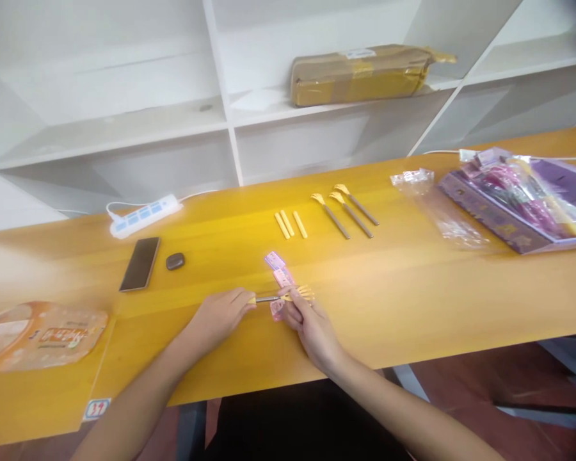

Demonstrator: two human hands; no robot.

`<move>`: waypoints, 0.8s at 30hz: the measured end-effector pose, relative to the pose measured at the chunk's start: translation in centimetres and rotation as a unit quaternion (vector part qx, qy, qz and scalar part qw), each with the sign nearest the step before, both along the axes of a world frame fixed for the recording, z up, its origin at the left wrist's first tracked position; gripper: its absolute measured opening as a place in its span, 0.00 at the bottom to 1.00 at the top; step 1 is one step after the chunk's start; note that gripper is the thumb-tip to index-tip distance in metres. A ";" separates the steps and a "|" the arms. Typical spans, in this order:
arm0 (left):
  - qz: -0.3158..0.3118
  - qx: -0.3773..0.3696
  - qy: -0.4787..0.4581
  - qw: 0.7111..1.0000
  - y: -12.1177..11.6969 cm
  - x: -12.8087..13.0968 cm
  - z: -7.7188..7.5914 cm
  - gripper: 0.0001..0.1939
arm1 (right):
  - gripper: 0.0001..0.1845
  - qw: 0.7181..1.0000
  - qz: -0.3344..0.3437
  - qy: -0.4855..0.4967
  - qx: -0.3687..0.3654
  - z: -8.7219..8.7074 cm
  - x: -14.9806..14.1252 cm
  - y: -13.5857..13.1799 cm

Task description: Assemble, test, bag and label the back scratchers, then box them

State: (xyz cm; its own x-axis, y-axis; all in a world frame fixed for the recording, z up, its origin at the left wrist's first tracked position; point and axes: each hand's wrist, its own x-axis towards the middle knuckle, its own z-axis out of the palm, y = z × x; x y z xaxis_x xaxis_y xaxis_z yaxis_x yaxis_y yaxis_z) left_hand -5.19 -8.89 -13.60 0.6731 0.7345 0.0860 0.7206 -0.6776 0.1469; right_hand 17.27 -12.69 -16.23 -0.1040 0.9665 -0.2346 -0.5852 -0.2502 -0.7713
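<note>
So on my feed the left hand [223, 314] is wrapped around the yellow handle end [252, 299] of a claw-tipped stick [267, 299], and the right hand [314, 326] has it pinched near the yellow claw [306, 292], bare metal showing between the two grips. Some pink tags [283, 277] run behind the stick, right by that pinch. Past the grip I've got three yellow tubes [287, 223], and right of those, three more claw-tipped rods [355, 217].
</note>
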 end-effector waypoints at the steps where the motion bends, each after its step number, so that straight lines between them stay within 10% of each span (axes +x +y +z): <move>1: 0.001 -0.004 0.001 1.000 0.0 0.0 0.2 0.21 | 0.27 1.000 -0.005 0.001 -0.006 -0.1 -0.1 -0.1; 18: -0.016 0.079 -0.038 0.996 0.8 0.5 -0.5 0.18 | 0.28 1.000 0.016 -0.013 -0.015 1.4 1.9 1.5; 24: 0.036 0.087 -0.011 0.995 3.5 -5.4 2.3 0.19 | 0.15 0.993 -0.107 -0.012 -0.045 3.4 13.4 5.9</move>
